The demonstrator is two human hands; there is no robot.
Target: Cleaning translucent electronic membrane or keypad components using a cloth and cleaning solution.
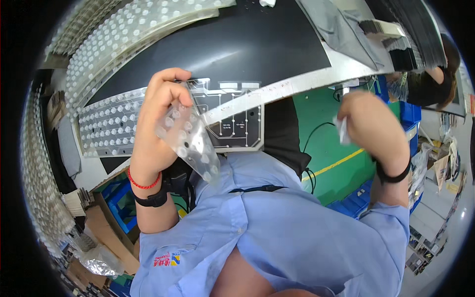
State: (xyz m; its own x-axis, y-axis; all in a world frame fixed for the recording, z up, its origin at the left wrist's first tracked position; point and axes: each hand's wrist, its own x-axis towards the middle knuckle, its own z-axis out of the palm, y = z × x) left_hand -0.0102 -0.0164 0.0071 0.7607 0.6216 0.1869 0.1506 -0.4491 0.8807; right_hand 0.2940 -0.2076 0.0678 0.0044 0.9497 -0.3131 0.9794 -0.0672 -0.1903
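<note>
My left hand (154, 119) is closed on a clear, flexible plastic sheet (198, 148) dotted with round whitish domes. It holds the sheet tilted above a dark, flat circuit panel (235, 116) with pale traces. Rows of white domes cover the left part of that panel. Out to the right, away from the table, my right hand (373, 121) is smeared by motion. Its fingers are pinched on a small, whitish, crumpled piece (342, 131), whose kind I cannot make out.
Stacked dome-covered sheets (123, 37) lie at the far left of the black table mat (232, 44). A grey cloth (341, 29) and stacked dark panels are at the far right. Blue bins (351, 200) stand on the green floor (321, 143). Another person (435, 79) is at the right.
</note>
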